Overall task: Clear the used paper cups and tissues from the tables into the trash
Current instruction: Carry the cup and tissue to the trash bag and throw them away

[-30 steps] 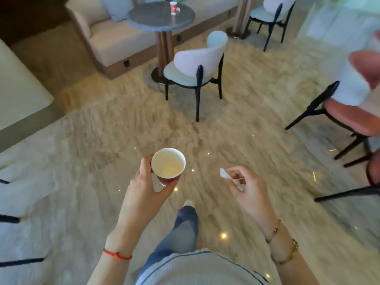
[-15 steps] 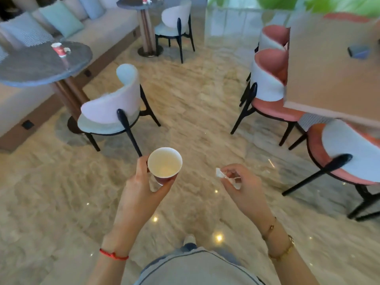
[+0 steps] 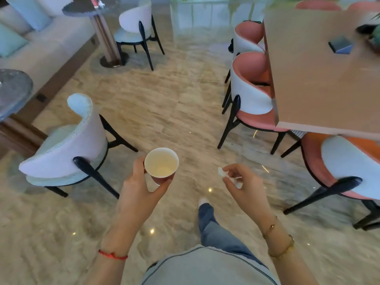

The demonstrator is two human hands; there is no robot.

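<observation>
Left hand (image 3: 141,188) wrapped round an upright paper cup (image 3: 161,163), right hand (image 3: 244,187) pinching a crumpled tissue (image 3: 222,172), both over marble floor (image 3: 174,112), far round desk (image 3: 82,8) carrying another cup (image 3: 93,0).

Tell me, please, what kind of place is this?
Probably a café or a hotel lounge. A long sofa runs behind small round tables, upholstered chairs stand at a larger table, and the floor is polished marble.

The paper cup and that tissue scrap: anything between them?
Nothing held; in the head view only bare marble floor shows between the paper cup and the tissue scrap.
</observation>
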